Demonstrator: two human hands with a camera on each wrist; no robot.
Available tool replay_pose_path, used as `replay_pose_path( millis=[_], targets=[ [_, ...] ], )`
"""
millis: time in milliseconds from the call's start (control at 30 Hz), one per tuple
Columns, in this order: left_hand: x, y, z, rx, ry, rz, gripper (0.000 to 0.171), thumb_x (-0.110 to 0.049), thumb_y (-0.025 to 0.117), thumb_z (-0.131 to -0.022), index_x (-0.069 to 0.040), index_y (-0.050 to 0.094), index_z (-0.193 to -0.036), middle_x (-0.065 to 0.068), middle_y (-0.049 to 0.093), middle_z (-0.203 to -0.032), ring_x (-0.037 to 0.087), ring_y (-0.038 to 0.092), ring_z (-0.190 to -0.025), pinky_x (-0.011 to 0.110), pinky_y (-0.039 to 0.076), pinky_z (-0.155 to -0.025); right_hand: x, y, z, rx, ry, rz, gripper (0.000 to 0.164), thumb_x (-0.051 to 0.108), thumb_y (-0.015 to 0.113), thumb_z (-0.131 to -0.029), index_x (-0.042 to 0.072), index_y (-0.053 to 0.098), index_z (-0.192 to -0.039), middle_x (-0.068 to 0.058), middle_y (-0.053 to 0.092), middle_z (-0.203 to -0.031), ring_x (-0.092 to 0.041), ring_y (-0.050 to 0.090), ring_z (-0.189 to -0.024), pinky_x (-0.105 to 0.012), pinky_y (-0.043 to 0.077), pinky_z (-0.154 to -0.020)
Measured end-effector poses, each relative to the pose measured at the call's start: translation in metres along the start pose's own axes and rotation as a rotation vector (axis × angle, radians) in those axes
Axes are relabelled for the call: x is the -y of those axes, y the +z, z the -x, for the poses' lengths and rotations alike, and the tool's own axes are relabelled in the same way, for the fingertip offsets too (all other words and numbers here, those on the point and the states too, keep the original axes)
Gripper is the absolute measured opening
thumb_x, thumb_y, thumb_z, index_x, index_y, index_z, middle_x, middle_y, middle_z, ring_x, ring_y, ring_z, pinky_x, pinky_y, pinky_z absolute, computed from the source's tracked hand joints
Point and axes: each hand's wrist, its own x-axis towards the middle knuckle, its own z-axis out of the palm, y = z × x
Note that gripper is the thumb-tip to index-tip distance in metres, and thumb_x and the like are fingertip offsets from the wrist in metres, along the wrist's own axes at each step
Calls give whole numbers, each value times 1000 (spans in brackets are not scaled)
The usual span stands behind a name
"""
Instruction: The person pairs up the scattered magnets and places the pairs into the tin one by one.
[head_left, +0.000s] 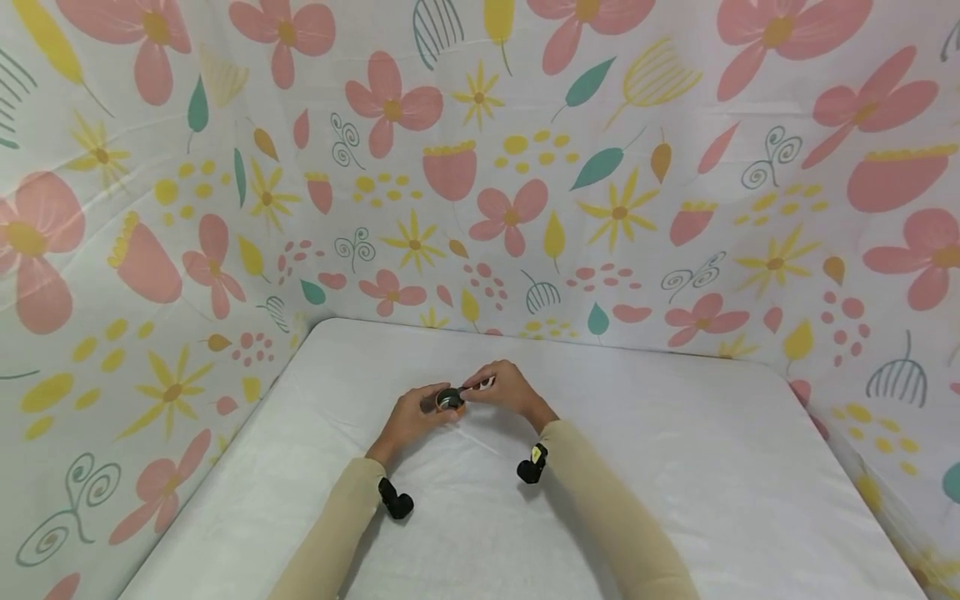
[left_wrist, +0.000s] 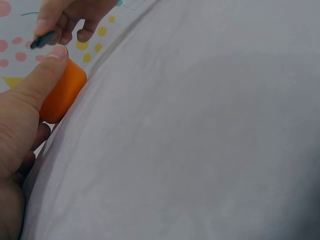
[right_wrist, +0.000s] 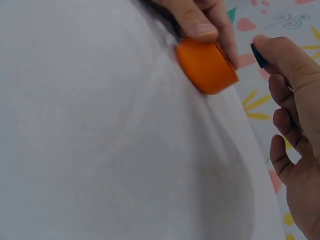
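My left hand (head_left: 411, 419) grips a small round orange container (right_wrist: 207, 67) by its side, low over the white surface. From above, its dark, shiny top (head_left: 450, 399) shows inside the orange rim. In the left wrist view the thumb lies along the orange wall (left_wrist: 65, 92). My right hand (head_left: 506, 389) is close on the right, pinching a small dark flat piece (right_wrist: 258, 56) between thumb and index finger. That dark piece (left_wrist: 43, 39) is held just off the container's rim, and its kind cannot be made out. The other right fingers are loosely curled.
A white cloth-covered table (head_left: 675, 467) with faint creases lies under both hands. Floral-printed curtains (head_left: 510, 167) stand behind it and along its sides. Black wrist cameras (head_left: 395, 500) are strapped over the beige sleeves (head_left: 615, 508).
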Motion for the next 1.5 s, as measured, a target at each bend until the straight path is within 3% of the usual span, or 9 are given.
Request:
replay_pose_path(
  millis=[233,433,867,1200,1400,1500],
  targets=[
    [2,1,0,-9,9,-2,63,-38,84,-85,-15,64,-140,5,65,-138,29,59,-127,52,43,-110,-4,14,-2,-6,-3,-46,15,23,86,-85,13,84,-96,0,78,-92,-12,60,-70,-23,47,-58],
    [2,0,0,-12,11,-18,64,-40,84,-85,-15,64,-140,3,65,-138,28,59,-127,52,42,-111,-7,22,-3,5,-17,-99,17,19,86,-85,9,83,-98,-5,78,-93,-17,64,-76,-22,48,-61],
    [1,1,0,-1,-1,-23,66,-44,82,-86,-16,62,-142,3,64,-139,26,60,-124,51,45,-108,-7,14,10,-4,21,-29,21,30,85,-87,18,83,-104,6,76,-92,-13,62,-75,-27,52,-66],
    [-1,-3,2,9,-22,9,69,-43,83,-86,-18,59,-145,3,61,-143,25,58,-129,48,46,-109,-7,-20,57,-53,85,-6,37,30,83,-88,8,77,-118,-4,73,-103,-17,64,-91,-31,56,-78],
    [-6,-8,9,24,-27,65,71,-41,79,-91,-14,52,-151,9,57,-147,30,57,-131,52,46,-108,-15,-56,99,-145,130,41,40,30,79,-92,5,74,-122,-12,74,-115,-21,67,-98,-31,57,-82],
    [-11,-15,15,23,-30,40,69,-41,76,-93,-13,51,-151,7,55,-148,30,54,-133,53,44,-109,-15,-77,122,-198,153,105,40,32,78,-93,5,74,-123,-11,74,-118,-24,67,-102,-31,57,-81]
  ],
)
